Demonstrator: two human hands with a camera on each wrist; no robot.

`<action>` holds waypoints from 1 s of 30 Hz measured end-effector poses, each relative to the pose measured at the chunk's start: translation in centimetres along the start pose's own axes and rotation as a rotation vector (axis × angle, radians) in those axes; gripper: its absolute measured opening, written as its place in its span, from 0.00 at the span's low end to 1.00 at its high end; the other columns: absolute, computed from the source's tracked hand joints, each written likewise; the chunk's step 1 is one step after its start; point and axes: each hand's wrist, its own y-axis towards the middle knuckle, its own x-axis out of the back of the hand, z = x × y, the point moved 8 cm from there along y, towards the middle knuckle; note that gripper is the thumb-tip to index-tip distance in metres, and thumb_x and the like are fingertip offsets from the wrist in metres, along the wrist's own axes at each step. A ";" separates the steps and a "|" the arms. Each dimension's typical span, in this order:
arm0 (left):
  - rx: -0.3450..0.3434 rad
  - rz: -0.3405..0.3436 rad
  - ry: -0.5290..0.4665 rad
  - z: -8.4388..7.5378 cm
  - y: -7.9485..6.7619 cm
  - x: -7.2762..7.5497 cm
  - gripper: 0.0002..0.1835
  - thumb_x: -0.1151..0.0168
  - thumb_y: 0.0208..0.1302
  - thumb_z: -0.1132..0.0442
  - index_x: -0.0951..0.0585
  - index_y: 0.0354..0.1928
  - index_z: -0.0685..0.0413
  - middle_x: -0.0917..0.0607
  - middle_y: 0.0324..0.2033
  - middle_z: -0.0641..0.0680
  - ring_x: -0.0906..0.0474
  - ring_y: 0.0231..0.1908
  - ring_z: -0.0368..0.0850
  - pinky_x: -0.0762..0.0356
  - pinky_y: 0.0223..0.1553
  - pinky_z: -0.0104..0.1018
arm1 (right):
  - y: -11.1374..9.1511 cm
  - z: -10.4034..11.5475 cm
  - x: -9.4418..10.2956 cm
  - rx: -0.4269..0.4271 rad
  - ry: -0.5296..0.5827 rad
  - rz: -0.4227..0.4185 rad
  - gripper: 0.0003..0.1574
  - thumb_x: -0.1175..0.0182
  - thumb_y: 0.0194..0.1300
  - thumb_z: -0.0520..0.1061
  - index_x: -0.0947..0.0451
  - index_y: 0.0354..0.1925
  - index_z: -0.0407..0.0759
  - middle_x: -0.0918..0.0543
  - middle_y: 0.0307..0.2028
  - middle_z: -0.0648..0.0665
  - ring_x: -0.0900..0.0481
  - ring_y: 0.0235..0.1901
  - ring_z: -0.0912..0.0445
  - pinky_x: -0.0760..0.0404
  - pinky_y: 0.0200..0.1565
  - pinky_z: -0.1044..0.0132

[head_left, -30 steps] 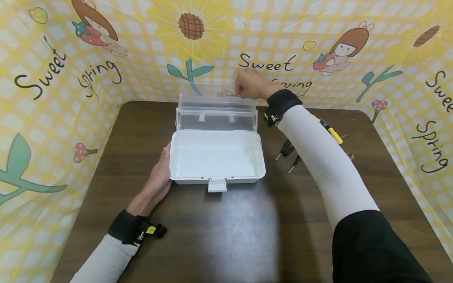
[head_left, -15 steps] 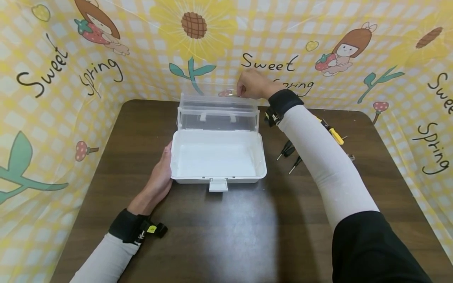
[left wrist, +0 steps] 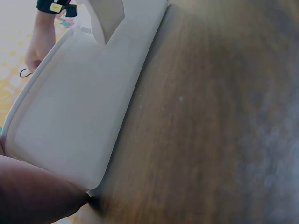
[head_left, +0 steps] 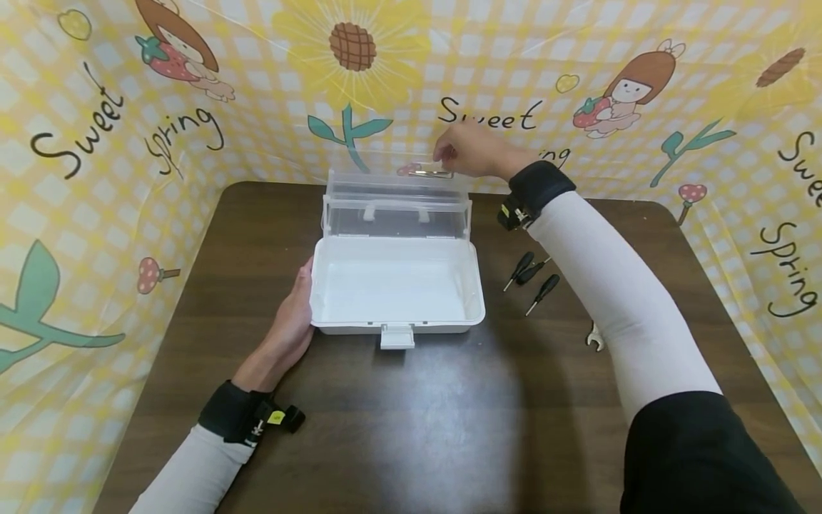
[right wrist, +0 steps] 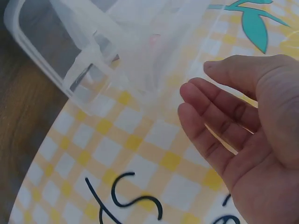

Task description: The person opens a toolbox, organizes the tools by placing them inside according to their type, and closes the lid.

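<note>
A white storage box (head_left: 397,285) with a translucent lid section (head_left: 397,216) raised at its back stands on the table. My left hand (head_left: 294,314) rests flat along its left side, thumb up by the rim; its other fingers are mostly hidden. In the left wrist view, that hand (left wrist: 37,191) touches the corner of the box wall (left wrist: 79,107). My right hand (head_left: 472,148) is above the raised section's back right corner. Below its fingers is a thin, shiny metal piece (head_left: 432,173). The right wrist view shows the hand (right wrist: 247,121) with relaxed fingers, nothing between them.
Several small black-handled screwdrivers (head_left: 546,287) lie right of the box. A wrench (head_left: 595,337) shows partly from under the right forearm (head_left: 597,285). A patterned yellow cloth (head_left: 276,135) hangs behind the brown table (head_left: 449,428).
My right hand has let go of the thin metal piece and moved slightly right, its fingers loosening. The right forearm shifted right, uncovering screwdrivers and the wrench but hiding a yellow-handled tool. My left hand stays put.
</note>
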 end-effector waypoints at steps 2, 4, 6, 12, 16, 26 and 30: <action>-0.003 0.003 -0.003 0.0 0.1 -0.1 0.38 0.72 0.70 0.32 0.59 0.78 0.30 0.58 0.77 0.37 0.62 0.74 0.34 0.59 0.73 0.42 | -0.9 0.1 0.6 0.025 -0.002 -0.024 0.15 0.43 0.65 0.36 0.15 0.46 0.33 0.14 0.43 0.36 0.18 0.43 0.48 0.22 0.50 0.54; -0.008 0.007 -0.005 -0.1 0.1 -0.2 0.37 0.73 0.71 0.33 0.59 0.78 0.30 0.58 0.77 0.37 0.62 0.74 0.34 0.59 0.73 0.42 | -1.8 0.3 1.3 0.043 -0.013 -0.045 0.15 0.44 0.66 0.37 0.15 0.46 0.33 0.14 0.43 0.36 0.18 0.43 0.47 0.21 0.50 0.54; -0.012 0.009 -0.003 -0.2 0.1 -0.2 0.36 0.73 0.71 0.33 0.59 0.78 0.30 0.58 0.77 0.37 0.62 0.74 0.34 0.59 0.73 0.42 | -2.7 0.4 2.1 0.054 -0.028 -0.058 0.15 0.44 0.66 0.37 0.15 0.46 0.33 0.13 0.43 0.36 0.17 0.43 0.47 0.21 0.50 0.54; -0.028 0.009 -0.002 -0.5 -0.1 -0.1 0.37 0.72 0.72 0.34 0.60 0.79 0.32 0.59 0.78 0.40 0.62 0.75 0.37 0.60 0.73 0.45 | -5.4 0.3 4.5 0.053 -0.092 -0.072 0.14 0.44 0.67 0.38 0.15 0.45 0.33 0.13 0.41 0.35 0.16 0.42 0.45 0.20 0.48 0.51; -0.023 0.010 -0.007 -0.4 -0.1 -0.1 0.36 0.72 0.72 0.35 0.59 0.79 0.31 0.58 0.78 0.39 0.61 0.74 0.35 0.59 0.73 0.44 | -7.3 -0.3 5.8 0.039 -0.125 -0.077 0.15 0.45 0.68 0.39 0.15 0.44 0.32 0.13 0.39 0.34 0.16 0.41 0.44 0.20 0.47 0.49; -0.034 0.007 -0.026 -0.5 -0.1 -0.2 0.36 0.72 0.72 0.35 0.58 0.79 0.31 0.56 0.77 0.38 0.59 0.74 0.34 0.57 0.73 0.42 | -10.0 -2.1 6.4 -0.005 -0.174 -0.012 0.17 0.46 0.69 0.42 0.16 0.46 0.34 0.13 0.39 0.35 0.16 0.38 0.45 0.20 0.43 0.49; -0.025 0.011 -0.022 -0.5 -0.1 -0.3 0.35 0.72 0.73 0.35 0.58 0.79 0.31 0.57 0.77 0.38 0.59 0.74 0.34 0.57 0.73 0.42 | -10.6 -2.1 6.2 -0.013 -0.179 0.013 0.16 0.46 0.69 0.42 0.16 0.47 0.35 0.13 0.38 0.36 0.16 0.37 0.46 0.20 0.41 0.49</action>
